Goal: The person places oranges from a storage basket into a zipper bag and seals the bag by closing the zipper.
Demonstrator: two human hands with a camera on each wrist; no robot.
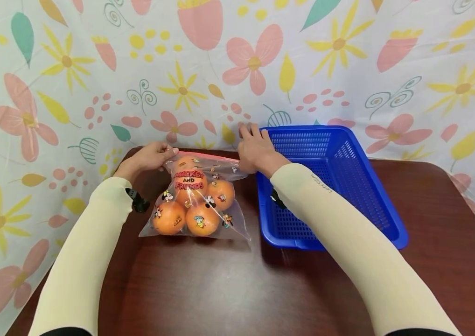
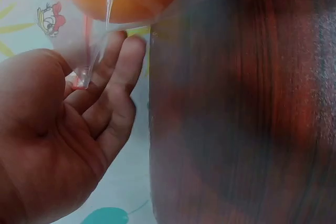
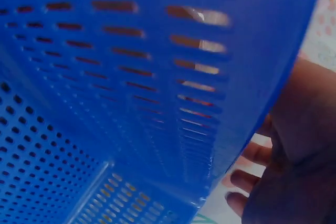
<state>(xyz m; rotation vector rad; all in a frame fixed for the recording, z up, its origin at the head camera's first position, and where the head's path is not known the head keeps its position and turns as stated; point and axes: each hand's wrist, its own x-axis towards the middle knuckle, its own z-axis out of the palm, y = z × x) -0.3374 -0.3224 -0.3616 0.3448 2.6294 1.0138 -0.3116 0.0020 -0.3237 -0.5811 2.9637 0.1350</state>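
Note:
A clear zip bag (image 1: 237,219) with cartoon prints and a red zip strip (image 1: 208,156) lies on the table, with several oranges (image 1: 202,219) inside. My left hand (image 1: 153,156) pinches the bag's upper left corner at the strip's end. In the left wrist view, the left hand (image 2: 68,124) has thumb and index finger at that end, the other fingers extended. At the strip's right end my right hand (image 1: 256,149) holds the bag's edge, several fingers pointing toward the wall. The basket wall hides the right thumb in the right wrist view, where the hand (image 3: 299,145) shows partly.
A blue plastic basket (image 1: 264,210) with slotted walls stands right of the bag, under my right forearm. The brown wooden table (image 1: 220,289) extends in front. A flower-patterned sheet (image 1: 149,70) hangs right behind the table's back edge.

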